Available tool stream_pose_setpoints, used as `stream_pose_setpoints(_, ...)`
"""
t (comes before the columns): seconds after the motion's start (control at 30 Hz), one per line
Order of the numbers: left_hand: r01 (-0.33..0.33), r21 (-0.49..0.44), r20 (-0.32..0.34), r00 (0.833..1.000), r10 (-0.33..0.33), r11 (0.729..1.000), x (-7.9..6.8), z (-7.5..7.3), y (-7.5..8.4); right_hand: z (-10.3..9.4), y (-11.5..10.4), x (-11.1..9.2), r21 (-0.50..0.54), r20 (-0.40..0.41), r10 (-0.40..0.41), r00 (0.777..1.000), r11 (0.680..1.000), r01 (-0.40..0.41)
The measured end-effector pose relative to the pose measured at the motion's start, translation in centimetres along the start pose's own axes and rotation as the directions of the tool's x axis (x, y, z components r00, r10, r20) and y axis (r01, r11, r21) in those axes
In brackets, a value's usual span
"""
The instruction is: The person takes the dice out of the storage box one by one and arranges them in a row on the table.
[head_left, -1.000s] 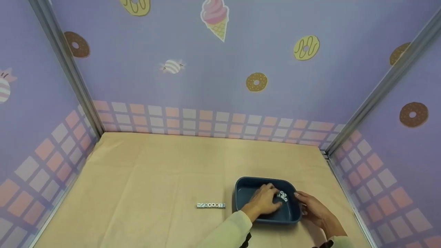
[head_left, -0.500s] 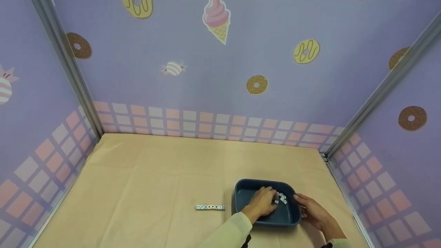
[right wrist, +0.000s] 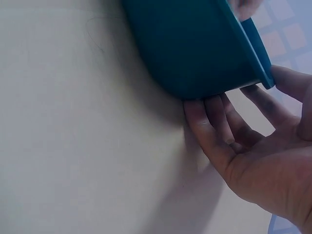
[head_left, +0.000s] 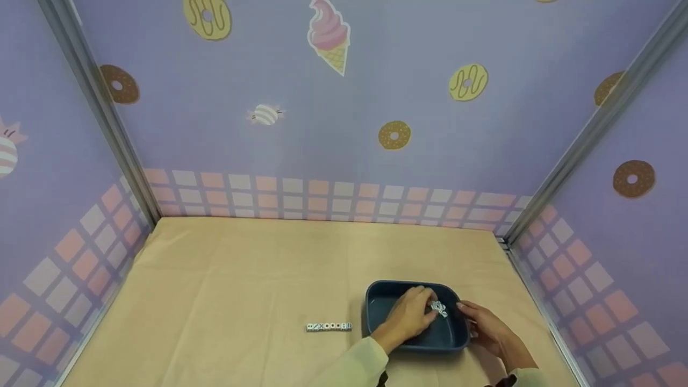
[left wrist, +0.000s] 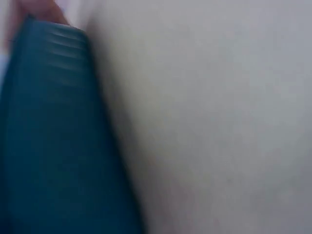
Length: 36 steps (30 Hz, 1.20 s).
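Note:
A dark teal rectangular bin (head_left: 389, 290) stands at the right of the cloth-covered table. My left hand (head_left: 408, 317) reaches down inside it, fingertips at a small heap of white dice (head_left: 441, 309) near the right wall. Whether a die is pinched there I cannot tell. My right hand (head_left: 486, 325) grips the bin's right side. In the right wrist view, the thumb (right wrist: 290, 80) lies at the rim and the other fingers press the outer wall low down. To the left of the bin, several white dice form a straight row (head_left: 329, 327).
Tan cloth (head_left: 242, 279) covers the table, with light creases. Purple printed panels (head_left: 322, 134) rise at the back and both sides, joined by grey metal posts (head_left: 591, 129). The left wrist view shows mostly the bin's outer wall (left wrist: 58, 136) and blurred cloth.
Inside the bin, my left hand's fingers have shifted slightly among the dice and drawn closer together. The right hand keeps its hold on the bin. The row of dice is unchanged.

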<state>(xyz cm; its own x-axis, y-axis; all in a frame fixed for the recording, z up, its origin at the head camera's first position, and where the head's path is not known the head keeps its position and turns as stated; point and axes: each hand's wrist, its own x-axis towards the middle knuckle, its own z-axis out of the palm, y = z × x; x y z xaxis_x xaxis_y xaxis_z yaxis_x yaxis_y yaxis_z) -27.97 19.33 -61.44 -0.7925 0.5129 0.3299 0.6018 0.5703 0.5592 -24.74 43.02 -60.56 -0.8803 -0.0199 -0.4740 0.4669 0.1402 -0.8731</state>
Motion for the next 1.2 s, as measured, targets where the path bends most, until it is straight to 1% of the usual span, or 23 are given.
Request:
stream_pose_setpoints(0.07, -0.06, -0.051, -0.053, 0.997, 0.057, 0.997, -1.1, -1.5, 0.7, 0.1, 0.0, 0.2, 0.004, -0.004, 0.008, 1.0, 1.0, -0.008)
stream_pose_setpoints(0.13, -0.112, -0.106, -0.092, 0.991, 0.102, 0.988, -2.5, -3.1, 1.0, 0.1, 0.0, 0.2, 0.001, -0.022, 0.013, 1.0, 1.0, -0.013)
stream_pose_setpoints(0.17, -0.13, -0.129, -0.108, 0.987, 0.116, 0.983, -3.4, -4.0, 1.0, 0.1, 0.0, 0.1, -0.002, -0.029, 0.014, 0.999, 1.0, -0.014)
stream_pose_setpoints(0.23, -0.138, -0.156, -0.134, 0.984, 0.118, 0.978, -5.2, -5.7, 0.4, 0.0, 0.2, 0.1, 0.003, -0.031, 0.016, 0.999, 1.0, -0.016)
stream_pose_setpoints(0.3, -0.125, -0.163, -0.157, 0.983, 0.099, 0.979, -7.0, -7.2, -0.9, -0.2, 0.3, 0.0, 0.005, -0.033, 0.013, 0.999, 1.0, -0.013)
stream_pose_setpoints(0.37, -0.085, -0.147, -0.159, 0.985, 0.061, 0.986, -8.8, -8.6, -2.4, -0.3, 0.5, 0.0, 0.015, -0.034, 0.01, 0.999, 1.0, -0.01)
stream_pose_setpoints(0.53, 0.032, -0.119, -0.106, 0.993, -0.045, 0.992, -12.7, -11.5, -6.9, -0.6, 0.8, -0.3, 0.017, -0.04, 0.021, 0.999, 1.0, -0.02)
stream_pose_setpoints(0.67, 0.107, -0.116, -0.078, 0.99, -0.116, 0.988, -15.1, -13.6, -10.5, -0.7, 0.6, -0.4, -0.009, -0.041, 0.023, 0.999, 1.0, -0.023)
stream_pose_setpoints(0.77, 0.155, -0.097, -0.068, 0.984, -0.162, 0.983, -16.5, -15.0, -12.5, -0.6, 0.3, -0.3, -0.027, -0.038, 0.018, 0.999, 0.999, -0.019)
stream_pose_setpoints(0.87, 0.178, -0.06, -0.064, 0.981, -0.182, 0.982, -17.5, -15.8, -13.9, -0.3, 0.2, -0.2, -0.023, -0.031, 0.018, 0.999, 1.0, -0.019)
stream_pose_setpoints(1.0, 0.189, 0.001, -0.048, 0.981, -0.189, 0.982, -18.3, -16.3, -14.9, 0.1, 0.3, 0.0, -0.015, -0.037, 0.013, 0.999, 1.0, -0.014)
stream_pose_setpoints(1.1, 0.189, 0.015, -0.029, 0.982, -0.188, 0.982, -18.6, -16.6, -15.3, 0.3, 0.3, 0.3, -0.013, -0.042, 0.013, 0.999, 1.0, -0.014)
stream_pose_setpoints(1.2, 0.195, 0.007, -0.006, 0.981, -0.195, 0.981, -18.8, -16.6, -15.6, 0.4, 0.2, 0.5, -0.013, -0.04, 0.014, 0.999, 1.0, -0.015)
